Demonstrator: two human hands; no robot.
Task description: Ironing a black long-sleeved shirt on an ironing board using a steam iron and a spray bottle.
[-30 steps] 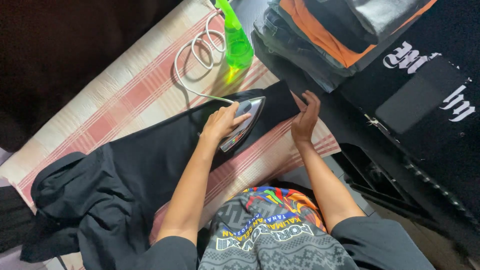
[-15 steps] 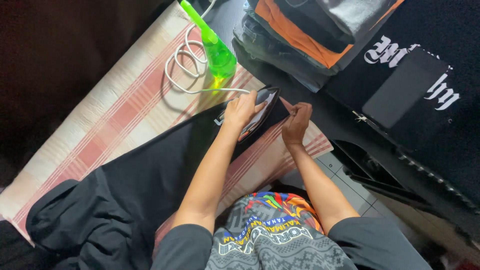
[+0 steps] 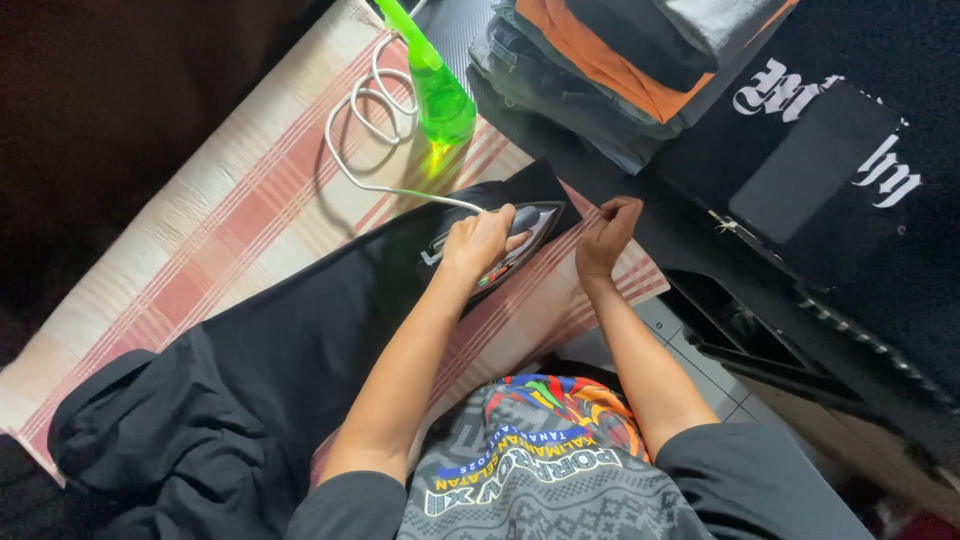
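Since half a second earlier, both hands and the iron have stayed at the far end of the black garment, while the view has shifted so the green spray bottle (image 3: 438, 92) now stands nearer the top edge of the frame. Left hand (image 3: 478, 243): fingers wrapped around the handle of the iron (image 3: 505, 245), which rests flat on the black garment (image 3: 300, 350) close to the far right corner of the striped ironing mat (image 3: 200, 250). Right hand (image 3: 603, 237): fingers curled together, pinching the edge of the garment just beside the tip of the iron, at the right edge of the mat. White cord (image 3: 365, 130): runs from the iron in loose loops over the far part of the mat, beside the spray bottle, which stands at the mat's far edge. Garment: laid lengthwise along the mat, bunched into folds at the near left corner. Folded clothes (image 3: 610, 60): stacked beyond the far edge of the mat, grey, orange and dark layers. Black cloth with white lettering (image 3: 830, 150): spread to the right of the stack, well apart from the hands
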